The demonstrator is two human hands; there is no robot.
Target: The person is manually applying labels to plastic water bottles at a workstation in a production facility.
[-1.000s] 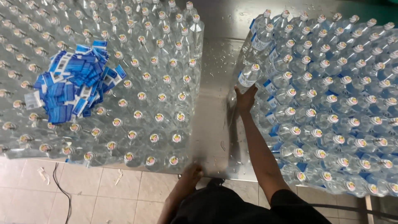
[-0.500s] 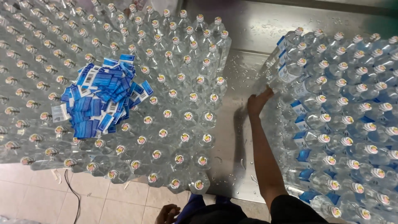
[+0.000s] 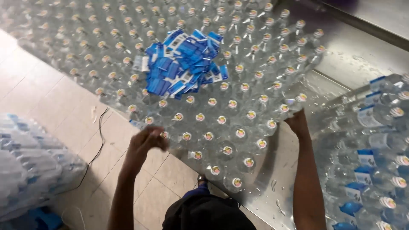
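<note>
Both hands have shifted since half a second ago: left hand (image 3: 147,142) has come up from below the table edge to the near-left corner of the unlabelled bottles (image 3: 213,106); right hand (image 3: 297,123) has left the labelled block and is now sitting at the right side of the unlabelled one.

I'm seeing the left hand blurred, fingers curled over the caps at that corner; can't tell whether it's clamped on a bottle or just touching. Right hand is pressing against the outer bottles at the block's near-right side, fingers hidden, so grip can't be told either.

Unlabelled bottles are standing upright in a tight block on the steel table (image 3: 362,51), reaching its near edge, white caps with a coloured centre. A loose pile of blue labels (image 3: 183,64), rectangular with white patches, is lying on the caps toward the block's middle, well apart from both hands.

Labelled bottles (image 3: 375,140) with blue bands are filling the right edge of the table, wet bare steel between the two blocks. Shrink-wrapped bottle packs (image 3: 30,170) are lying on the tile floor at far left.
</note>
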